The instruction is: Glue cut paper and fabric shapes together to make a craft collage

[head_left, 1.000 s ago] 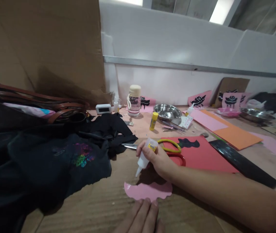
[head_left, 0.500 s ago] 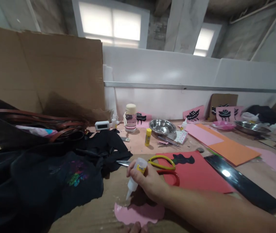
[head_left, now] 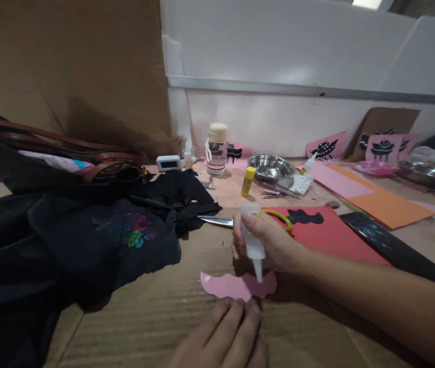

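A white glue bottle [head_left: 254,243] is gripped in my right hand [head_left: 274,237], tilted with its nozzle pointing down. The tip is over the right part of a pink wavy-edged paper cutout [head_left: 227,285]; whether it touches cannot be told. The cutout lies on corrugated cardboard [head_left: 144,317]. My left hand [head_left: 227,337] lies with fingers stretched out, fingertips at the near edge of the cutout; its thumb is hidden. Behind my right hand lie scissors [head_left: 217,221] with a yellow handle, partly hidden. A dark paper shape [head_left: 305,216] rests on red paper [head_left: 328,237].
Black cloth [head_left: 68,225] spreads over the left side. A glue stick [head_left: 247,181], a bottle with a cream lid [head_left: 216,148] and a metal bowl [head_left: 271,167] stand farther back. To the right are a shiny black strip [head_left: 397,248] and orange paper [head_left: 393,207].
The view has tipped downward. My right hand has brought the glue bottle from the cutout's left end to its right part. More of my left hand shows at the near edge.
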Motion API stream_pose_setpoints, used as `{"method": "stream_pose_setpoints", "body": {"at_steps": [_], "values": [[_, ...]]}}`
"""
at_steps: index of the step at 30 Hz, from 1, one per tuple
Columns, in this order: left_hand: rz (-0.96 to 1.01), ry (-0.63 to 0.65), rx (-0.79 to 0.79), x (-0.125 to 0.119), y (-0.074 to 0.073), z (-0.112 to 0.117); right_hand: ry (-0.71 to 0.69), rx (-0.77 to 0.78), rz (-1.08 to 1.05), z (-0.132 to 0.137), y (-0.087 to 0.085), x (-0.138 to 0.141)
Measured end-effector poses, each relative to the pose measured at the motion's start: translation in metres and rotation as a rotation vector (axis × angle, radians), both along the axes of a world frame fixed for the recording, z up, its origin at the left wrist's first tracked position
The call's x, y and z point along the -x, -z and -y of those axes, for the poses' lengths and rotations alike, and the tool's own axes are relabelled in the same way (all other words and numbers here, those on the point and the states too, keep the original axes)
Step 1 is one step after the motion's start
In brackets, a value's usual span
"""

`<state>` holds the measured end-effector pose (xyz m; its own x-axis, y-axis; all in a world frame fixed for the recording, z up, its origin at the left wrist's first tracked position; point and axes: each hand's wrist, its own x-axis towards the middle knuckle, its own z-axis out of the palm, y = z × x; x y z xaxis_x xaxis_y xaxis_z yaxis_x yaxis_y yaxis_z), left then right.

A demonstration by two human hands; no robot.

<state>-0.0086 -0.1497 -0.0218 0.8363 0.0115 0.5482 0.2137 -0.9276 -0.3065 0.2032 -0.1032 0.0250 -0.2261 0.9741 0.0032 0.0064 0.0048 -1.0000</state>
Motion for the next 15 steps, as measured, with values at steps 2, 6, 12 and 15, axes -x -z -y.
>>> {"method": "stream_pose_setpoints", "body": {"at_steps": [2,6,12,15], "values": [[0.008,0.008,0.006,-0.001,0.000,0.001,-0.089,0.045,0.085,0.011,-0.020,-0.009],[0.005,0.024,0.018,-0.001,0.002,0.002,-0.237,0.088,0.564,0.030,-0.048,-0.026],[-0.037,0.031,0.052,-0.002,0.002,0.003,-0.330,0.044,0.798,0.033,-0.046,-0.025],[-0.067,0.028,0.066,0.002,-0.001,0.003,-0.365,0.082,0.828,0.032,-0.048,-0.020]]}}
